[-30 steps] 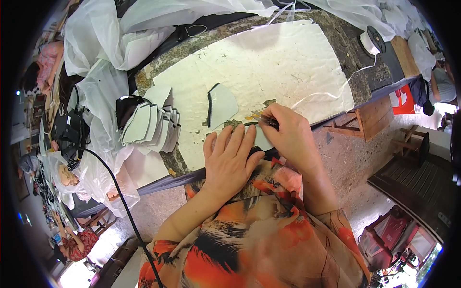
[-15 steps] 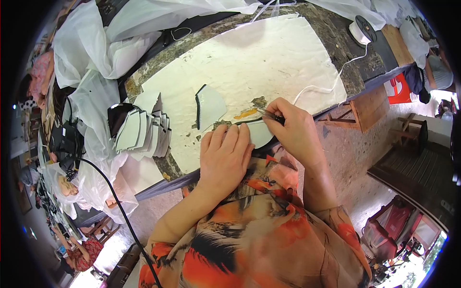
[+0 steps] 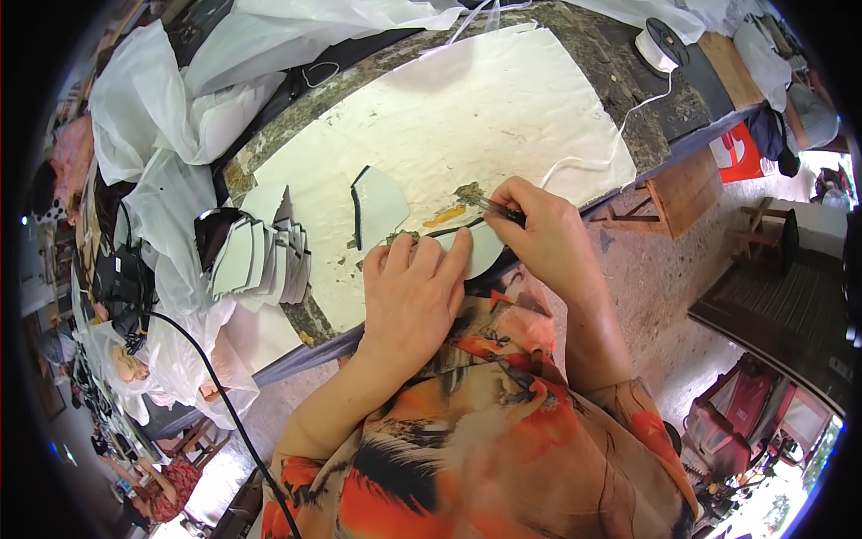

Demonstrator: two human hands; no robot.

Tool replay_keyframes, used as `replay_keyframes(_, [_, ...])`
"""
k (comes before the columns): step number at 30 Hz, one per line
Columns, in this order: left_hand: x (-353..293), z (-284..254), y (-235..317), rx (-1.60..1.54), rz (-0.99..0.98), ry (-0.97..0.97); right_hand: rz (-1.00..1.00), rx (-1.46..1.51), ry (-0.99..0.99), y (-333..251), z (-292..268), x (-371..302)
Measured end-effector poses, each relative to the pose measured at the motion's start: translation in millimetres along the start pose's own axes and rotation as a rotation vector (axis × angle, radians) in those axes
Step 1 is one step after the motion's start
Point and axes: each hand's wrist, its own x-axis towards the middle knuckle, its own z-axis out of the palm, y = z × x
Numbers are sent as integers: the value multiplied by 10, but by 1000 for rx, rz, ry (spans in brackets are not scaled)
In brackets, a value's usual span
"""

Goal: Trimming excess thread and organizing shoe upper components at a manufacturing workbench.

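A pale cut piece [image 3: 487, 250] with a black strip along its upper edge lies at the near edge of the worktable. My left hand [image 3: 411, 292] presses on its left part, fingers bent and a little spread, the index fingertip by the black strip. Between the fingers of my right hand [image 3: 546, 235] is a small tool [image 3: 514, 216] with a metal tip and dark handle; its exact kind is unclear. Its tip is beside a dark residue patch [image 3: 469, 191] and a yellow smear [image 3: 444, 216]. Another black-edged piece [image 3: 384, 202] lies left of them.
A large white sheet [image 3: 431, 117] covers the worktable. At left stand stacked pale pieces [image 3: 256, 259] and plastic bags [image 3: 135, 99]. White tape runs from a spool [image 3: 662, 52] toward my right hand. A black cable [image 3: 211, 373] hangs at left; a wooden stool [image 3: 678, 202] stands at right.
My right hand has moved the tool's tip off the piece's black edge, up toward the residue patch. The left fingers have spread slightly. The whole view has shifted a little.
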Motion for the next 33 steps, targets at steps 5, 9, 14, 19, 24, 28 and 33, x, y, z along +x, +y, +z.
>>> replay_keyframes(5, [54, -42, 8, -6, 27, -30, 5, -5, 15, 18, 11, 7])
replay_keyframes(9, [52, -5, -18, -13, 27, -18, -4, -26, 27, 30, 37, 14])
replay_keyframes(14, [44, 79, -47, -143, -63, 19, -127, -141, 91, 71, 116, -5])
replay_keyframes(19, [42, 85, -25, -195, -102, 58, -133, -137, 117, 79, 140, -47])
replay_keyframes(24, [-3, 132, -89, -325, -157, 81, 22, 23, -33, -14, -64, -13])
replay_keyframes(28, [-34, 128, -144, -407, -163, 61, 18, 168, -202, 11, -94, 54])
replay_keyframes(33, [43, -30, -169, -677, -212, 0, 56, 254, -326, -8, -54, 70])
